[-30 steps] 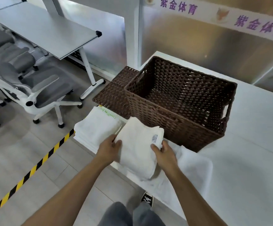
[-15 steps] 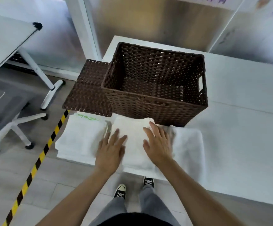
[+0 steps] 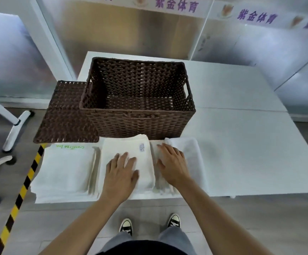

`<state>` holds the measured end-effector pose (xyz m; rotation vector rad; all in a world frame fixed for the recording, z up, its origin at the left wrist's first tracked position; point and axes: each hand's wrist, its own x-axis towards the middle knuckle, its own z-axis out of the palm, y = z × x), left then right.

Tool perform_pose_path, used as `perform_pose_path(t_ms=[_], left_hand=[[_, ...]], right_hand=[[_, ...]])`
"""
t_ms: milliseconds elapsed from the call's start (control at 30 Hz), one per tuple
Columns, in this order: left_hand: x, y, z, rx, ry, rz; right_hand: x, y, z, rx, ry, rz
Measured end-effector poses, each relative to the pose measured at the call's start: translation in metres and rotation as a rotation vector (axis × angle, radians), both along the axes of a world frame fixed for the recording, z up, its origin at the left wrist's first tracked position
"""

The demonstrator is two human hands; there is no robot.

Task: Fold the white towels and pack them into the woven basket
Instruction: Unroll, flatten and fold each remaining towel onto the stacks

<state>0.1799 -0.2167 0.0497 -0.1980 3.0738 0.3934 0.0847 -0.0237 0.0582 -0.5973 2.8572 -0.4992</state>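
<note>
Folded towel: set down on worktop, no longer gripped. Left hand flat atop; right hand flat beside. Woven basket empty; packing pending.

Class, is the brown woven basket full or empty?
Empty: the brown woven basket shows only its bare woven floor, and the folded white towels lie outside on the table.

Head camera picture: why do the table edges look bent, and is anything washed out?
Head view: the wide-angle lens bows the table edges; the white towels' texture is nearly washed out under bright light; the metallic wall panels show hazy glare; the woven basket and both hands stay fairly sharp.
</note>
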Motion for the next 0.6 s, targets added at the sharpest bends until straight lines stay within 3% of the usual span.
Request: perform_pose_path(t_ms=[233,600], left_hand=[[-0.018,0.076,0.006,0.078,0.095,-0.103],[-0.061,0.169,-0.032,0.257,-0.084,-0.057]], right_hand=[[-0.018,0.066,0.002,-0.02,0.01,-0.06],[-0.045,0.154,-0.049,-0.166,-0.067,-0.059]])
